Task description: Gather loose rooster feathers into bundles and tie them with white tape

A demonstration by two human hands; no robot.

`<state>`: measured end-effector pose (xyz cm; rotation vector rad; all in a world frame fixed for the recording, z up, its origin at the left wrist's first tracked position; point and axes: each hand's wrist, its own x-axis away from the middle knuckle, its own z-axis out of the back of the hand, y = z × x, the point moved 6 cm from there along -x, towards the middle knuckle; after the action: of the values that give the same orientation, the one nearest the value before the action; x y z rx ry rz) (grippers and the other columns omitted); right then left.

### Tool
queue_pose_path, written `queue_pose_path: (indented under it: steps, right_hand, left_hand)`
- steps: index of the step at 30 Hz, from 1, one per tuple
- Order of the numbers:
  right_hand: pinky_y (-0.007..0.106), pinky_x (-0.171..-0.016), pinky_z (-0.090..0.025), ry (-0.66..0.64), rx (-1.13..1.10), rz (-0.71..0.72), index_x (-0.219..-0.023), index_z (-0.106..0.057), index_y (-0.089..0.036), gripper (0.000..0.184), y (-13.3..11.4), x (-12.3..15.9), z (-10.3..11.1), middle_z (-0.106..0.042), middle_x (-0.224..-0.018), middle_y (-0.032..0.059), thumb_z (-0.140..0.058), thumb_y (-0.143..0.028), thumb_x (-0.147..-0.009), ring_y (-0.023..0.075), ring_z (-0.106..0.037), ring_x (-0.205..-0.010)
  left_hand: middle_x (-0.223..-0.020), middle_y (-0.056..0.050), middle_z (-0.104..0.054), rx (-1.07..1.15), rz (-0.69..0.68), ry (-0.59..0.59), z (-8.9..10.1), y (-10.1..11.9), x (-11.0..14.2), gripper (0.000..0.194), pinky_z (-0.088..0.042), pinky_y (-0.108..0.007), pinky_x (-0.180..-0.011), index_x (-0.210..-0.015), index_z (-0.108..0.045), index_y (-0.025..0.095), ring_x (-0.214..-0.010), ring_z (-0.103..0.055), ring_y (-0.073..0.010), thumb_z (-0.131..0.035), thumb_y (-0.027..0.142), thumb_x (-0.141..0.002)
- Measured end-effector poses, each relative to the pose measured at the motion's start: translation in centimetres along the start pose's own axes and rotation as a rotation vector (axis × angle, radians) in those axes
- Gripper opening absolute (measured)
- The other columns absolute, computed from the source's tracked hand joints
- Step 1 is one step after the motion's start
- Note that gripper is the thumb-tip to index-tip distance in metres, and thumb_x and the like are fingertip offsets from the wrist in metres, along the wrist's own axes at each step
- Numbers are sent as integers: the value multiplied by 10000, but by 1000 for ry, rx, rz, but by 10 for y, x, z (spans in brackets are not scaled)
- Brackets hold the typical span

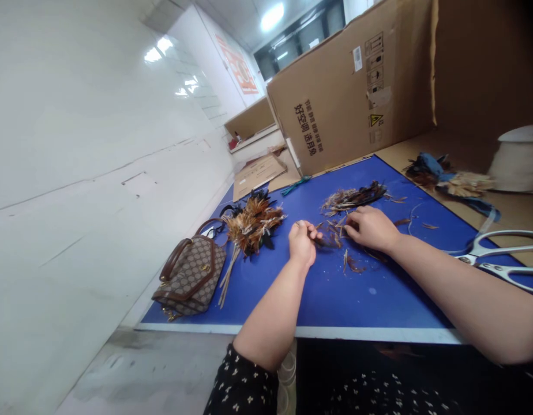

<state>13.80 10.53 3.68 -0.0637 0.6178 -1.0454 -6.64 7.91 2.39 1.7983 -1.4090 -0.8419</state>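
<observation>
My left hand [303, 245] is closed around a small bunch of brown feathers [324, 243], whose tips stick out to the right. Just across from it, my right hand [372, 229] has its thumb and fingers drawn together at the edge of some loose feathers [334, 228] on the blue table mat. Whatever lies between those fingers is too small to make out. Behind the right hand is a pile of dark and tan feathers [353, 197]. A few stray brown feathers [353, 264] lie nearer to me.
Left of my hands lie feather bundles on thin sticks [254, 223] and a patterned handbag [196, 275]. Large scissors [487, 253] are at the right, near a white spool [520, 158] and a blue-tied feather bunch [448, 176]. A tall cardboard box [336, 109] stands behind the blue mat [258, 300].
</observation>
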Motion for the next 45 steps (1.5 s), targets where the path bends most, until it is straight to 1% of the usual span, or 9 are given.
queue_pose_path:
  steps: [3,5,15,19,23,26,31,36,45]
  right_hand:
    - [394,-820,-472,-37,42,-7,-798,-744,-164,138,1,-1,-8,-726,-876,174,-665,-246,-876,294,-658,-864]
    - [391,-807,-464,-44,41,-10,-754,-712,-162,152,1,-1,-10,-718,-838,170,-630,-187,-880,287,-655,-833]
    - [338,-774,-480,91,-190,21,-893,-620,-204,160,-14,1,2,-725,-869,107,-499,-246,-989,240,-658,-817]
    - [342,-781,-515,116,-291,79,-966,-634,-203,113,-18,3,1,-728,-893,88,-530,-200,-922,237,-671,-818]
    - [391,-908,-543,177,-375,144,-1065,-672,-198,286,-25,4,7,-730,-1041,107,-578,-136,-802,266,-679,-974]
    - [409,-890,-561,222,-553,168,-1122,-701,-212,283,-31,7,17,-731,-1035,95,-597,-182,-860,259,-684,-946]
    - [393,-858,-567,89,-730,214,-1105,-752,-220,218,-44,10,21,-748,-995,80,-657,-322,-937,241,-693,-896]
    - [358,-776,-533,83,-688,161,-821,-716,-204,283,-44,8,16,-724,-803,60,-629,-423,-978,211,-655,-764]
    - [349,-755,-526,194,-652,18,-870,-713,-195,266,-30,5,16,-753,-839,69,-608,-412,-982,222,-679,-782]
  left_hand:
    - [-669,56,-411,-5,42,-43,-2,-1,2,432,-270,-204,-507,-830,-520,186,-509,-292,-53,-764,529,-926]
    - [-669,57,-396,-12,54,-59,-3,-1,2,451,-237,-200,-495,-828,-518,185,-507,-275,-49,-771,547,-914]
    - [-681,25,-463,-61,142,-178,-10,-14,9,413,-233,-199,-489,-897,-600,163,-519,-329,-55,-780,535,-907]
    - [-692,25,-454,-36,178,-286,-18,-12,13,366,-217,-196,-493,-1008,-656,132,-521,-312,-51,-767,471,-929]
    - [-692,41,-428,-55,228,-362,-24,-10,18,357,-214,-195,-499,-1114,-652,115,-520,-300,-52,-746,415,-945]
    - [-682,59,-396,-83,262,-407,-27,-11,22,352,-201,-191,-506,-1161,-637,126,-515,-281,-50,-755,363,-930]
    - [-681,70,-366,-133,268,-467,-29,-17,24,350,-180,-188,-511,-1131,-633,148,-513,-248,-44,-760,401,-925]
    - [-683,69,-382,-163,249,-477,-27,-20,25,409,-192,-194,-519,-1188,-624,148,-521,-268,-50,-762,426,-921]
    - [-685,69,-402,-179,261,-457,-25,-23,24,416,-209,-198,-519,-1120,-600,170,-520,-276,-53,-802,445,-882]
